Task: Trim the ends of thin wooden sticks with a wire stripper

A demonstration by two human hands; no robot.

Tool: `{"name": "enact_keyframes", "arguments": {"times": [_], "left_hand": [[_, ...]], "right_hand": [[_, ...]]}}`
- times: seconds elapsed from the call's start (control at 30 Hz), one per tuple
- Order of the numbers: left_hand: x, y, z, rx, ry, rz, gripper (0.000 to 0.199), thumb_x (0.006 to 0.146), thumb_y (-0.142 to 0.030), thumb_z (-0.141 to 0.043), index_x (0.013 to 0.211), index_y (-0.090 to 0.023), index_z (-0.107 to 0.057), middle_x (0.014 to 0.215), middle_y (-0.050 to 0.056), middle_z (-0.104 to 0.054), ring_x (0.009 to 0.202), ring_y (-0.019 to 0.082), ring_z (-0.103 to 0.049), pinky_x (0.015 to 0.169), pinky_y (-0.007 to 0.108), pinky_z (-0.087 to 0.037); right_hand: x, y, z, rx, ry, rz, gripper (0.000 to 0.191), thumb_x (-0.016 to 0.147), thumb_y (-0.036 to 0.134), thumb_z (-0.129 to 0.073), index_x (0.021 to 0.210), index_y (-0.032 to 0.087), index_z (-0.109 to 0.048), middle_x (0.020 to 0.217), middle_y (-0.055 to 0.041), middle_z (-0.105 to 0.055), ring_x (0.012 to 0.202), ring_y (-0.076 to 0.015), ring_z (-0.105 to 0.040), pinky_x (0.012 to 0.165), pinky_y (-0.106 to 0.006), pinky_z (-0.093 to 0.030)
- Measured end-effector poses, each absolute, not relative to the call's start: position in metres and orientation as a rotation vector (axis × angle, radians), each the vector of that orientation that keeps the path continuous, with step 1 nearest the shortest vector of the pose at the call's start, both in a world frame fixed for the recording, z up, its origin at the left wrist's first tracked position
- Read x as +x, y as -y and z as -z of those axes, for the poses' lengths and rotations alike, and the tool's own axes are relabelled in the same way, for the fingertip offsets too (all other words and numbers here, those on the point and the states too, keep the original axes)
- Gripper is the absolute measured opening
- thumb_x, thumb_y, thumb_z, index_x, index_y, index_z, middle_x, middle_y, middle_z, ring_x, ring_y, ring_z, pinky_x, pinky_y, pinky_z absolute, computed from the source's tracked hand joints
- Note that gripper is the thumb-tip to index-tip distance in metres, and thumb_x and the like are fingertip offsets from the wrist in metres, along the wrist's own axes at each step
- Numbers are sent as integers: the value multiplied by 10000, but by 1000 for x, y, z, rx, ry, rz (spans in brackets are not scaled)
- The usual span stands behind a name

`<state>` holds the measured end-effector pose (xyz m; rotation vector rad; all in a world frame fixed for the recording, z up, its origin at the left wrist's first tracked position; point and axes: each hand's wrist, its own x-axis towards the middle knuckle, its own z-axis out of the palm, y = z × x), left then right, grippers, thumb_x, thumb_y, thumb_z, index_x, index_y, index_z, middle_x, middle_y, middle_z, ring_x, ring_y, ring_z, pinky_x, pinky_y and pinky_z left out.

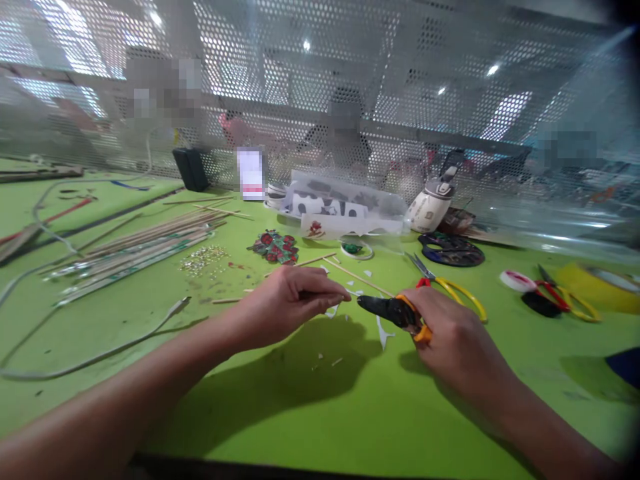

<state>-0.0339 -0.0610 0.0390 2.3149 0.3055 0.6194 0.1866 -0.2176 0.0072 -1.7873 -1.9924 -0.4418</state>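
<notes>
Black-jawed cutters w/ orange handles (395, 312) are held over the green table (320, 427), gripped in the R hand (453, 327), tip pointing at the L hand (285, 300), whose thumb & fingertips are pinched tog. just beside it, on what exactly can't tell. Beyond & around the hands: white scraps (384, 332), thin sticks (357, 275), a red-and-green piece (275, 247) & yellow-handled scissors (450, 290) just past the R hand; farther L, a stick bundle (145, 243) nr a white cable (120, 348), & at the back a lit phone (251, 173).
</notes>
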Motion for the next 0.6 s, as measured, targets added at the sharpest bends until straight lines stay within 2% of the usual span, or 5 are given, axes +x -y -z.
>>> {"name": "enact_keyframes", "arguments": {"times": [0.17, 0.37, 0.6], "left_hand": [[-38, 69, -48, 2196, -250, -636, 210, 890, -229, -581, 987, -176, -760, 776, 24, -695, 663, 104, -614, 602, 197, -473], [-45, 95, -68, 2124, -121, -580, 197, 891, -211, -588, 975, -206, -766, 758, 4, -673, 650, 92, -588, 599, 182, -460], [-71, 154, -59, 1979, -3, -613, 161, 901, -184, -604, 943, -161, -758, 703, 2, -613, 640, 89, -546, 604, 187, -432]], "right_hand": [[182, 228, -21, -1761, 2000, 490, 304, 740, 6, -463, 983, 163, -553, 837, -80, -630, 790, -240, -590, 683, -344, -443], [171, 270, -64, -1859, 2057, 666, 326, 753, 9, -426, 1001, 181, -549, 868, -98, -628, 848, -263, -597, 729, -376, -455], [133, 331, -102, -1880, 2186, 927, 324, 713, 27, -425, 960, 182, -567, 859, -115, -627, 783, -268, -593, 665, -381, -456]]}}
